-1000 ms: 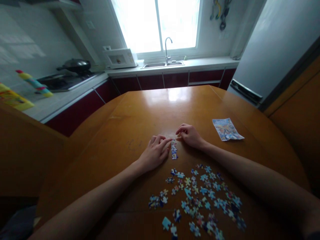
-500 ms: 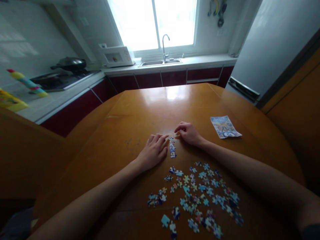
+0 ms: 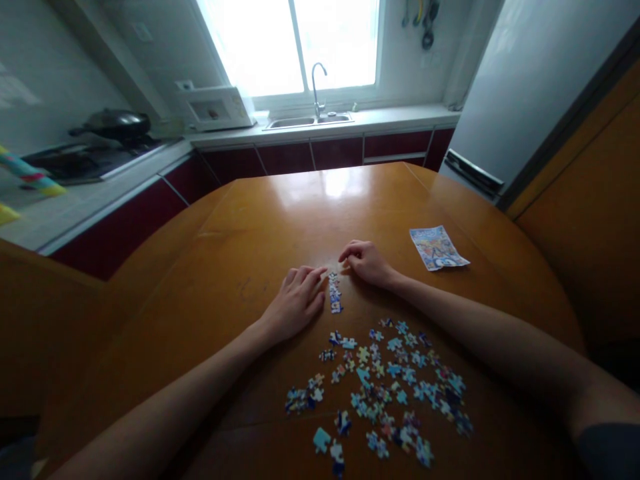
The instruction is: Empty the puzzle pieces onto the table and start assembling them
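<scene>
A narrow strip of joined jigsaw pieces (image 3: pixel 335 293) lies on the wooden table (image 3: pixel 280 220) between my hands. My left hand (image 3: pixel 296 301) rests just left of it, fingers spread and the index fingertip close to the strip's far end. To the right of that same end is my right hand (image 3: pixel 369 263), its fingers loosely bent and nothing visible in them. Nearer to me, many loose jigsaw pieces (image 3: pixel 380 393) are scattered, mostly light blue with some yellow and dark blue. A small cluster of pieces (image 3: pixel 300 399) sits at their left edge.
A creased, printed picture sheet (image 3: pixel 439 248) lies on the table at the right. Beyond the table are a sink (image 3: pixel 293 123) with a tap, a white microwave (image 3: pixel 216 109), and a stove with a black pan (image 3: pixel 117 125). A fridge (image 3: pixel 535 87) stands at the right.
The whole view has shifted slightly to the right, so the scene sits further left. Both hands stay by the strip, with hardly any movement relative to it.
</scene>
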Tool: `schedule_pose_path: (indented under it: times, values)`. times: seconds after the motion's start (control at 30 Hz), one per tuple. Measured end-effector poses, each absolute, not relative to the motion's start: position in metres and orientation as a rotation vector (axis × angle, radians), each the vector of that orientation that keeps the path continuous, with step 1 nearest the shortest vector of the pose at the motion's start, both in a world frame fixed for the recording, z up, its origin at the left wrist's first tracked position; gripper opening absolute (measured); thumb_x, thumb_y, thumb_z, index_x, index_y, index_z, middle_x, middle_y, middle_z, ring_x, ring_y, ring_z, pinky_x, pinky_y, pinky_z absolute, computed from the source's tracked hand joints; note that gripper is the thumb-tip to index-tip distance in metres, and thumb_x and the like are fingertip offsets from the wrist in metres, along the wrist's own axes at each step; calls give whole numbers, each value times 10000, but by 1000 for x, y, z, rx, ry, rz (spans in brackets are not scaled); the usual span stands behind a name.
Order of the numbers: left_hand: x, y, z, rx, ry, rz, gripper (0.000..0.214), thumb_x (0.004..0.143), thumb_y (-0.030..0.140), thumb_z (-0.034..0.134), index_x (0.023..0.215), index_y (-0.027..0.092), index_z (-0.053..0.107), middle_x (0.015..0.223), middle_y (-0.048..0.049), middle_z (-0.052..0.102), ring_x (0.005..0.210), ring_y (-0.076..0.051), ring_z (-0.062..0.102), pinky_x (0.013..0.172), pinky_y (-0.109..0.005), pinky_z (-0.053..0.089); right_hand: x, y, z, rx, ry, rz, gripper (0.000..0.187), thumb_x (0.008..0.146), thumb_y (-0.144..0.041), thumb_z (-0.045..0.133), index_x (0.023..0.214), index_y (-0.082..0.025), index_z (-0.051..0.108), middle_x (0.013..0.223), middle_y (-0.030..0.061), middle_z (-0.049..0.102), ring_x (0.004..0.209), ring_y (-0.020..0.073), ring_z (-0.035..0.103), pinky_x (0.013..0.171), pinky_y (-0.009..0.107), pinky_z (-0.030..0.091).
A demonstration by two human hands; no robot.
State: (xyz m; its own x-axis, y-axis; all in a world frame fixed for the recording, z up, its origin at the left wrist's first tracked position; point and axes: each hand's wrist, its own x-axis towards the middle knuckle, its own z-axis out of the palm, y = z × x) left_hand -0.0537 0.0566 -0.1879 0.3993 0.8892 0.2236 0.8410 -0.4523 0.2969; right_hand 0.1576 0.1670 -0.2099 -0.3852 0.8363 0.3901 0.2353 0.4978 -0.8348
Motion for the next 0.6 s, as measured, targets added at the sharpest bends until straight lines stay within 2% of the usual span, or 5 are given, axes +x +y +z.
schedule_pose_path:
  times: [0.17, 0.6]
  values:
    - [-55, 60, -190, 2518, 1570, 525, 453, 972, 287, 473, 1418, 225, 427, 1232, -89, 532, 1138, -274, 453, 1048, -460, 401, 157, 167, -207, -912, -1881, 916, 302, 733, -8, 480, 725, -149, 746, 768, 27, 632, 668, 106, 563, 588, 215, 494]
    - [-54, 60, -189, 2537, 1564, 526, 439, 973, 301, 471, 1403, 223, 437, 1240, -91, 535, 1140, -278, 456, 1040, -465, 407, 156, 169, -206, -930, -1887, 924, 293, 730, -7, 489, 735, -136, 752, 770, 32, 644, 678, 109, 578, 620, 223, 508]
